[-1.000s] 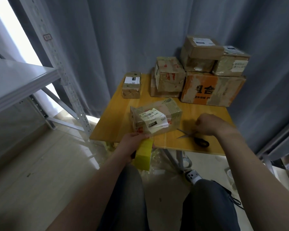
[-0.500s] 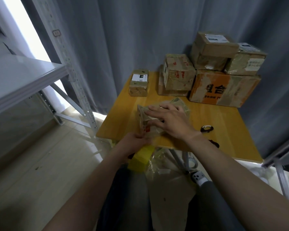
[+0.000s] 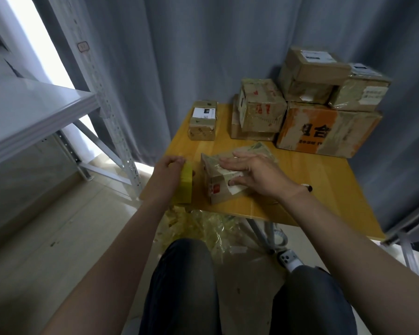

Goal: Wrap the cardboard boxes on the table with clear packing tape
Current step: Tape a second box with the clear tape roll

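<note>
A small tape-covered cardboard box lies on the near part of the yellow wooden table. My right hand rests on top of it, fingers spread flat and thumb against its front face. Left of the box, my left hand grips a yellow roll of tape standing on edge at the table's left rim. Several more taped boxes stand at the back: a small one with a white label, a mid-sized one, and a large orange-printed one with two boxes stacked on it.
A dark scissor handle peeks out behind my right wrist. Crumpled clear tape scraps lie on the floor under the table's front edge. A white metal shelf rack stands to the left. Grey curtains hang behind the table.
My left hand has lifted the yellow tape roll from below the table's edge up to the box's left side. My right hand left the scissors, came onto the box and stays there.
</note>
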Demonstrator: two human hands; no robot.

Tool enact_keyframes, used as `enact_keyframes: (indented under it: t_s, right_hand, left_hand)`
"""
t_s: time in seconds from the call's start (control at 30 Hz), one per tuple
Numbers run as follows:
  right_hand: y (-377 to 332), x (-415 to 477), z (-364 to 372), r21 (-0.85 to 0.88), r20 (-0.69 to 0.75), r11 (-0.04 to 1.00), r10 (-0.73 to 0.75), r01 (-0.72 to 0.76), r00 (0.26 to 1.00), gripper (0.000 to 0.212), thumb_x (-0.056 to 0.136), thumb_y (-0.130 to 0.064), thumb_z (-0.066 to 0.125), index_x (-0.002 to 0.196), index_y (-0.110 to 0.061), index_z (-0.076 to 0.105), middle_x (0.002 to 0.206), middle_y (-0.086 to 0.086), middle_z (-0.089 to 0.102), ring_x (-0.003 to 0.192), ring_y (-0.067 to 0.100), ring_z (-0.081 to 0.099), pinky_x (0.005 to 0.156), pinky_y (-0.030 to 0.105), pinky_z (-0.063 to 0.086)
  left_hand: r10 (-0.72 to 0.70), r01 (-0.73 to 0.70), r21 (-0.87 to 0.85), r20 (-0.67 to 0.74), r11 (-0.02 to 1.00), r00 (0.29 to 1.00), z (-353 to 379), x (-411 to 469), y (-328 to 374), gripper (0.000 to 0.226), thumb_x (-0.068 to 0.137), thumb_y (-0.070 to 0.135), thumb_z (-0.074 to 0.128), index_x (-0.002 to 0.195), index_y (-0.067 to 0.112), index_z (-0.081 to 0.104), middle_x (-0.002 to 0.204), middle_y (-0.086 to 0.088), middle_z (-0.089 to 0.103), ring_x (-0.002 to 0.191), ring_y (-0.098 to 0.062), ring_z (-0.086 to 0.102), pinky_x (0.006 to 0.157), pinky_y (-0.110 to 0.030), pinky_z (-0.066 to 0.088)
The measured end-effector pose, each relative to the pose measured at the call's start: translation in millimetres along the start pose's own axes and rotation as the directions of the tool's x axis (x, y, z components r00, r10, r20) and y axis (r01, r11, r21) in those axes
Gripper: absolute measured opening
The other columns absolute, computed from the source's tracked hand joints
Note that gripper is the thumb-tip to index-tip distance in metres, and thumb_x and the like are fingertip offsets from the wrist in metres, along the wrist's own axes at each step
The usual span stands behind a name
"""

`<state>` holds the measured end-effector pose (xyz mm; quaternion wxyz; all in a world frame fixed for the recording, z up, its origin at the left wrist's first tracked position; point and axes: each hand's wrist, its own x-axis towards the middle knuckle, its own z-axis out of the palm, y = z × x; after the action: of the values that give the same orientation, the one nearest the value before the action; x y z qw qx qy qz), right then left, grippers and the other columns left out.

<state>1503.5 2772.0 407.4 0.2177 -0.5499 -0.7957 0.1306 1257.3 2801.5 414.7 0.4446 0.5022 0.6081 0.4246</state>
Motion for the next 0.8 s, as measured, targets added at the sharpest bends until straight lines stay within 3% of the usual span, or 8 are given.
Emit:
enact_keyframes:
  t_s: [0.07, 0.13, 0.23, 0.4, 0.47, 0.53, 0.63, 0.8]
  right_hand:
    - [-1.0, -0.7, 7.0, 0.013, -0.073, 1.0, 0.003, -0.002, 0.997, 0.054, 0.084, -0.044, 0.078, 0.136, -0.041, 0.063, 0.143, -0.028, 0.053, 0.145, 0.014, 0.044, 0.117, 0.054, 0.035]
    - [-2.4, -1.5, 12.2, 0.026, -0.13, 0.999, 0.04, -0.037, 0.991, 0.047, 0.085, -0.049, 0.074, 0.131, -0.042, 0.066, 0.14, -0.029, 0.056, 0.144, 0.011, 0.044, 0.117, 0.048, 0.029]
    - [-1.7, -5.3, 13.8, 0.089, -0.152, 0.995, 0.066, -0.052, 0.986, 0.039, 0.089, -0.046, 0.071, 0.128, -0.046, 0.067, 0.138, -0.034, 0.056, 0.146, 0.003, 0.037, 0.107, 0.034, 0.016]
    - [0.8, -5.2, 10.7, 0.195, -0.101, 0.979, 0.08, -0.059, 0.992, 0.029, 0.094, -0.046, 0.067, 0.122, -0.046, 0.071, 0.137, -0.032, 0.059, 0.148, 0.004, 0.036, 0.112, 0.035, 0.012]
    - [-4.9, -1.2, 4.7, 0.097, -0.081, 0.993, 0.071, -0.063, 0.994, 0.038, 0.09, -0.055, 0.065, 0.127, -0.048, 0.068, 0.141, -0.03, 0.057, 0.146, 0.007, 0.038, 0.117, 0.044, 0.018]
    - [-20.4, 5.4, -0.1, -0.16, 0.025, 0.986, 0.06, -0.055, 0.998, 0.051, 0.092, -0.053, 0.066, 0.142, -0.051, 0.054, 0.15, -0.025, 0.047, 0.142, 0.014, 0.035, 0.108, 0.044, 0.023]
    - [-45.1, 21.1, 7.8, -0.426, 0.115, 0.902, 0.123, -0.063, 0.986, 0.076, 0.091, -0.047, 0.071, 0.156, -0.04, 0.031, 0.15, -0.006, 0.032, 0.131, 0.03, 0.031, 0.099, 0.047, 0.027]
    - [-50.9, 25.1, 10.7, -0.417, 0.017, 0.903, 0.12, -0.102, 0.993, 0.076, 0.087, -0.045, 0.076, 0.153, -0.038, 0.039, 0.139, -0.005, 0.041, 0.12, 0.03, 0.037, 0.101, 0.046, 0.035]
  left_hand:
    - [0.027, -0.027, 0.014, -0.046, 1.0, 0.999, 11.4, 4.9, -2.1, 0.022, 0.105, 0.031, 0.048, 0.107, 0.021, 0.068, 0.08, 0.007, 0.071, 0.083, -0.02, 0.069, 0.081, -0.037, 0.052]
    - [0.057, -0.052, 0.072, -0.061, 0.996, 0.997, 21.4, 10.0, -2.2, 0.025, 0.105, 0.031, 0.043, 0.109, 0.023, 0.066, 0.093, 0.003, 0.075, 0.093, -0.025, 0.069, 0.083, -0.041, 0.05]
    - [0.112, -0.097, 0.239, -0.052, 0.966, 0.992, 36.6, 17.1, 1.0, 0.029, 0.108, 0.028, 0.038, 0.12, 0.015, 0.061, 0.109, 0.002, 0.06, 0.099, -0.02, 0.053, 0.082, -0.034, 0.035]
    - [0.122, -0.107, 0.307, -0.03, 0.946, 0.992, 42.4, 33.6, 2.0, 0.031, 0.109, 0.026, 0.037, 0.122, 0.009, 0.06, 0.109, -0.002, 0.057, 0.1, -0.023, 0.052, 0.083, -0.034, 0.035]
    - [0.116, -0.104, 0.356, -0.014, 0.929, 0.993, 43.1, 41.4, 1.5, 0.032, 0.109, 0.027, 0.037, 0.119, 0.006, 0.059, 0.106, -0.008, 0.059, 0.093, -0.022, 0.052, 0.076, -0.034, 0.035]
    - [0.123, -0.116, 0.409, 0.009, 0.905, 0.992, 44.1, 44.3, 3.0, 0.035, 0.11, 0.027, 0.036, 0.117, 0.002, 0.059, 0.104, -0.015, 0.063, 0.084, -0.022, 0.052, 0.064, -0.034, 0.033]
    - [0.118, -0.115, 0.448, 0.021, 0.887, 0.993, 44.9, 45.4, 4.0, 0.034, 0.111, 0.027, 0.034, 0.12, 0.002, 0.055, 0.097, -0.009, 0.056, 0.084, -0.021, 0.051, 0.065, -0.033, 0.032]
    - [0.143, -0.137, 0.451, 0.022, 0.882, 0.99, 45.1, 43.2, 2.1, 0.034, 0.112, 0.026, 0.033, 0.122, 0.0, 0.054, 0.089, -0.004, 0.05, 0.071, -0.013, 0.043, 0.055, -0.027, 0.027]
